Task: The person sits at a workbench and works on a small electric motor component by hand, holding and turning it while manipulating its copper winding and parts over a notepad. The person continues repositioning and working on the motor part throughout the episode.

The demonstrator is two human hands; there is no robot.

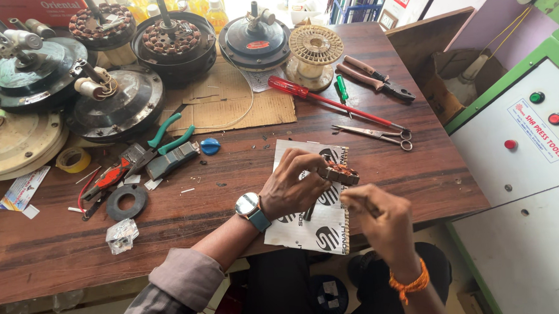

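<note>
— What do I have, biggest first?

— I see the wooden table (243, 177), with 5 round fan motor housings (113, 104) crowded at its far left, 1 of them pale. Then 1 printed paper sheet (307, 227) at the near edge, 1 empty wire spool (313, 53), 1 long red screwdriver (327, 99), 1 small green screwdriver (342, 90), 2 pliers, the brown-handled pair (376, 79) and the green-handled pair (167, 139), and 1 pair of scissors (378, 134).

— And the piece in hand?

— 1 small copper-wound part (339, 173), held just above the sheet. My left hand (290, 187) has it: fingers curled round its left end, closed on it. Its long axis runs left to right, tilted slightly down to the right.

— The other hand?

— My right hand (381, 218) sits just below and to the right of the part, near but not touching. Fingertips are pinched nearly shut; I cannot tell whether they grip a thin wire. So the part lies up and to the left of those fingers, and the left hand is the nearer one.
</note>
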